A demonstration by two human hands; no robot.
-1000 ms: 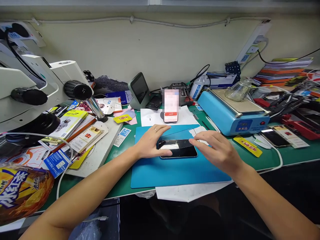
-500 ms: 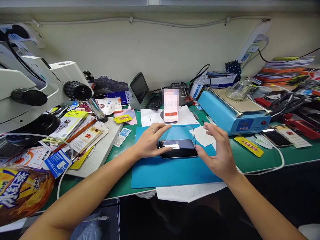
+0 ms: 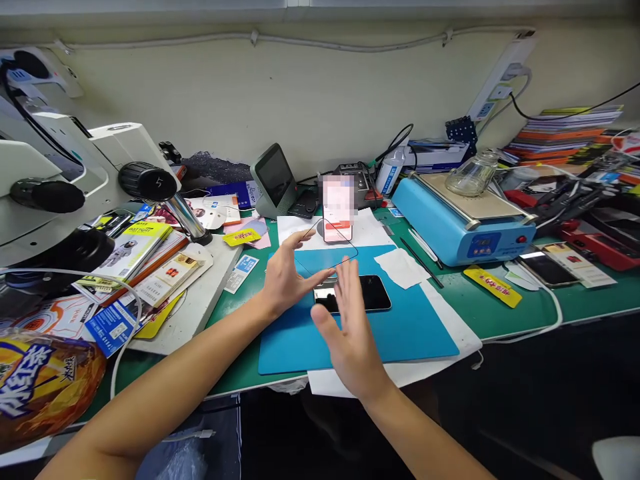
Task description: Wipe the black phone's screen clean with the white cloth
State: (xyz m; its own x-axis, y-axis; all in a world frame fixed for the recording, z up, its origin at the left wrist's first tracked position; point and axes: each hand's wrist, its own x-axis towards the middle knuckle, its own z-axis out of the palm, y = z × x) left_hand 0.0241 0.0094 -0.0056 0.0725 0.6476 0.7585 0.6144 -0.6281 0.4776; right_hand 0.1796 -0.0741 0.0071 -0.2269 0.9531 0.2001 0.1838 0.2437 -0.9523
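Note:
A clear screen protector [image 3: 336,259] with a thin black border is raised and tilted above the blue mat [image 3: 400,337]. Its edges are pinched between the thumb and fingers of my left hand [image 3: 286,280]. My right hand [image 3: 353,337] is upright just in front of it, fingers stretched out and thumb apart, holding nothing; whether its fingertips touch the protector's lower edge I cannot tell. Behind the hands, a phone [image 3: 376,293] with a dark screen lies flat on the mat, its left part partly covered by my right hand.
A lit phone [image 3: 338,230] stands upright at the back. To the right are a white wipe [image 3: 401,268], a black stick [image 3: 421,262] and a blue heating plate [image 3: 450,227] bearing a glass jar [image 3: 473,175]. A microscope [image 3: 45,193] and several boxes [image 3: 127,250] crowd the left.
My left hand has lifted the screen protector off to the left and tilted it. My right hand has moved left and nearer to me, in front of the phone. The view has shifted slightly.

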